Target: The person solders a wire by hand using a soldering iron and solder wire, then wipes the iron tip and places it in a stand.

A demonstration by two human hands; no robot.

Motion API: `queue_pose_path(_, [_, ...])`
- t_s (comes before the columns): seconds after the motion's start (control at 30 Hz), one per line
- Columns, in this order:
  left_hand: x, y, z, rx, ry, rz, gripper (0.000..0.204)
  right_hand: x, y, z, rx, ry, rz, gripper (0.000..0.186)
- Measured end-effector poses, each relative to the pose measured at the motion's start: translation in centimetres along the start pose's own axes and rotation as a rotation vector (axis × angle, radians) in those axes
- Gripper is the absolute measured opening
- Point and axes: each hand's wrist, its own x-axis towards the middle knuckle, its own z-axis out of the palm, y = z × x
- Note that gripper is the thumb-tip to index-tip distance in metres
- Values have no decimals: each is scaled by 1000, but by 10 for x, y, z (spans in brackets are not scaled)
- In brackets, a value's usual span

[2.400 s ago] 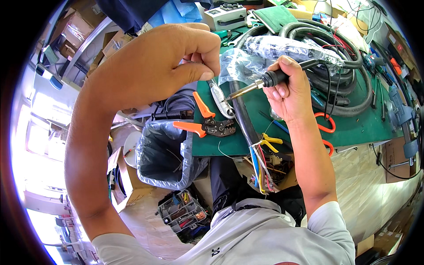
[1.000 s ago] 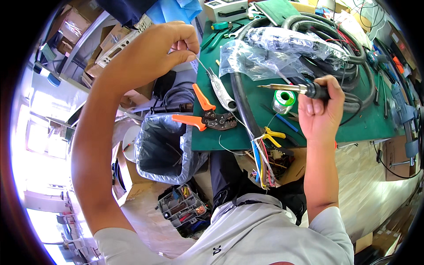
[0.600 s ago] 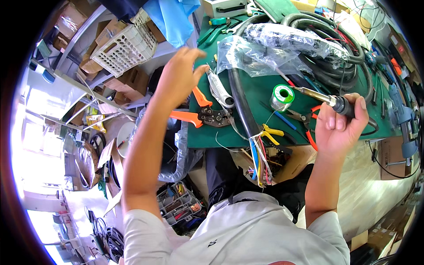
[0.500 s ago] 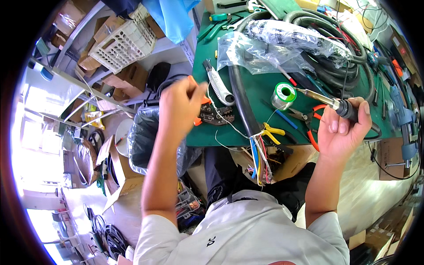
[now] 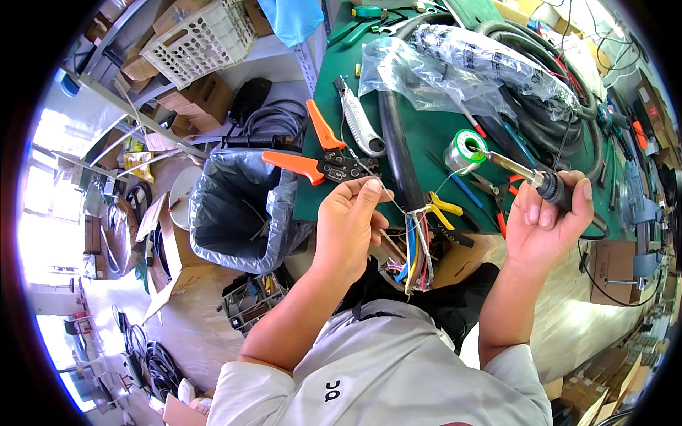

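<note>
My left hand [image 5: 346, 224] is closed, thumb and forefinger pinching a thin pale wire [image 5: 388, 190] near the table's front edge. That wire leads toward the stripped end of a thick black cable [image 5: 400, 145], where several coloured wires [image 5: 418, 259] hang over the edge. In my right hand [image 5: 541, 219] is a soldering iron [image 5: 524, 172] with a black grip. Its tip points left at a green-and-white solder spool [image 5: 464, 152]; whether they touch I cannot tell. Orange-handled crimping pliers [image 5: 293, 165] lie just beyond my left hand.
On the green table [image 5: 334, 106] lie a grey utility knife [image 5: 361, 121], yellow-handled pliers [image 5: 445, 206] and orange-handled cutters [image 5: 495, 192]. Bagged parts [image 5: 490, 60] and coiled black cable [image 5: 590, 135] fill the back. A lined bin [image 5: 234, 213] stands left of the table.
My left hand has come down and right from above the crimping pliers, bringing the thin wire toward the cable end. The soldering iron's tip now overlaps the solder spool in view.
</note>
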Motion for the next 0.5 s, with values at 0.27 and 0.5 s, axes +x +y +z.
queue_pose_path(0.27, [-2, 4, 18, -206, -45, -27, 25, -4, 5, -1, -46, 18, 29, 32])
queue_pose_path(0.5, [-16, 2, 32, 19, -109, 180, 18, -5, 4, -7, -74, 29, 22, 32])
